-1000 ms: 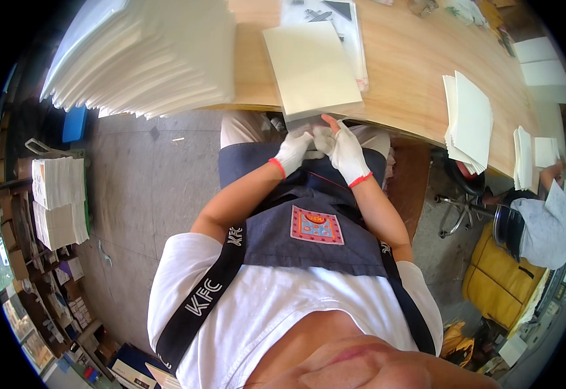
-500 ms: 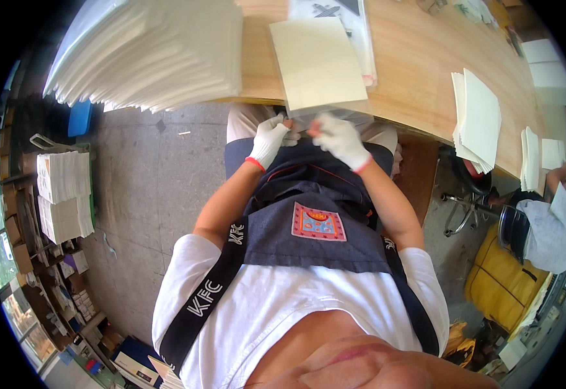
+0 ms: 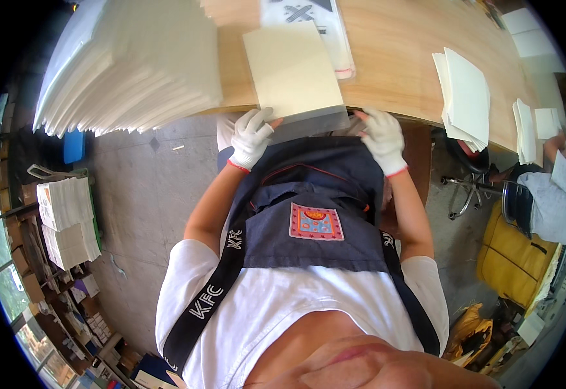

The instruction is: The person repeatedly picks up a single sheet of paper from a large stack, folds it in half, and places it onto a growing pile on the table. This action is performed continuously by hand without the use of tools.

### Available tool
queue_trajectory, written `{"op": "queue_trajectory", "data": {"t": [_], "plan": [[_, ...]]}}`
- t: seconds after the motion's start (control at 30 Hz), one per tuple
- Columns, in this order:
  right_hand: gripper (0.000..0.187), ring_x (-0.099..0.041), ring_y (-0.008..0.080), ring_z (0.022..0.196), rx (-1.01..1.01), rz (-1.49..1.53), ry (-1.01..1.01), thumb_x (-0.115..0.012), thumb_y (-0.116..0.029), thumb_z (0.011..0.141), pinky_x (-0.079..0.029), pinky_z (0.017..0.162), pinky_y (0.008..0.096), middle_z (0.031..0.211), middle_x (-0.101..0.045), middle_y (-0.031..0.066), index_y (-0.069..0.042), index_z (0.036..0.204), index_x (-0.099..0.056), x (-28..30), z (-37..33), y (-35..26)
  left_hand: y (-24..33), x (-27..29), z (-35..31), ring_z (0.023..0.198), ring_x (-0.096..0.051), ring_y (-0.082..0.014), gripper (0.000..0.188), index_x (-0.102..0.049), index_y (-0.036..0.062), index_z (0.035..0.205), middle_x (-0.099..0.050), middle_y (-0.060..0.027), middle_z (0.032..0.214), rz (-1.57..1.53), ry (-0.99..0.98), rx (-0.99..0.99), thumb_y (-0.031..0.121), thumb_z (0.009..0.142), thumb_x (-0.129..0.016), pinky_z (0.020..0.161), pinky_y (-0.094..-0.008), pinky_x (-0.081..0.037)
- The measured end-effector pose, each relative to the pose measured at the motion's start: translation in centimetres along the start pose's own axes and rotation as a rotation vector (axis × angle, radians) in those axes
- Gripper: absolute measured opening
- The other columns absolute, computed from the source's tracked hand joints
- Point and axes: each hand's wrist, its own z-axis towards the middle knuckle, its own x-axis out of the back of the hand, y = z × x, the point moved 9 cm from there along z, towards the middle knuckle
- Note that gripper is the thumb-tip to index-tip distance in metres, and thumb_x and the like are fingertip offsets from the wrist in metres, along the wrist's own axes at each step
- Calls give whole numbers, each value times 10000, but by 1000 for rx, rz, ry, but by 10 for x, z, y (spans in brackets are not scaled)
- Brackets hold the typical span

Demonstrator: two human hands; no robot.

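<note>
A clear plastic sleeve with cream paper inside lies at the near edge of the table, its see-through end hanging over my lap. My left hand, in a white glove with bare fingertips, is at the sleeve's near left corner, thumb and fingers apart. On the other side my right hand, gloved likewise, has its fingers stretched out just beside the near right corner. A small gap seems to separate it from the plastic. Under the paper's far end lies a printed clear bag.
A tall stack of plastic-covered sheets stands on the wooden table at left. White folded papers lie at right. Bundled paper stands left on the floor. A swivel chair and another person's hand are at right.
My hands, close together at the sleeve's near end before, have moved apart to its two sides. The view has shifted slightly, and the sleeve's clear end now lies flatter.
</note>
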Motion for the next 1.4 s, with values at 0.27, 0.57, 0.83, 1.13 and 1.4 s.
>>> {"op": "queue_trajectory", "data": {"t": [0.27, 0.57, 0.83, 1.13, 1.4], "plan": [[179, -551, 243, 664, -104, 79, 187, -645, -244, 737, -419, 626, 384, 672, -561, 31, -116, 791, -533, -44, 51, -12, -78, -36, -51, 625, -507, -169, 157, -523, 87, 753, -537, 8, 727, -475, 91, 826, 122, 756, -676, 531, -316, -402], [452, -584, 310, 574, -585, 367, -271, -376, -458, 901, -435, 513, 414, 679, -619, 167, -55, 885, -581, -72, 20, 29, -50, -9, -4, 734, -545, -83, 211, -555, -18, 1004, -595, -21, 848, -1179, 191, 1199, 116, 847, -598, 673, -194, -432], [161, -406, 57, 426, -500, 1789, -140, -550, -231, 885, -296, 393, 186, 598, -480, -17, -72, 872, -525, -16, 112, -86, 0, 218, 111, 664, -477, -85, 191, -612, -12, 923, -497, 14, 705, -385, 177, 487, 105, 776, -649, 584, -223, -396], [285, -421, 91, 354, -41, 1480, -183, -574, -321, 852, -310, 325, 239, 519, -524, 6, -79, 700, -588, 82, 314, -238, -134, 394, 166, 993, -566, -167, 406, -522, -22, 1201, -594, -124, 1116, 61, 435, 570, 95, 833, -396, 843, -233, -422], [286, -483, 75, 462, -181, 1774, -330, -550, -350, 873, -350, 406, 212, 604, -559, 11, -81, 780, -568, 47, 264, -183, -187, 298, 58, 1128, -474, -252, 463, -314, 11, 1331, -465, -171, 1262, -914, 865, 577, 254, 939, -359, 951, -358, -379]]}}
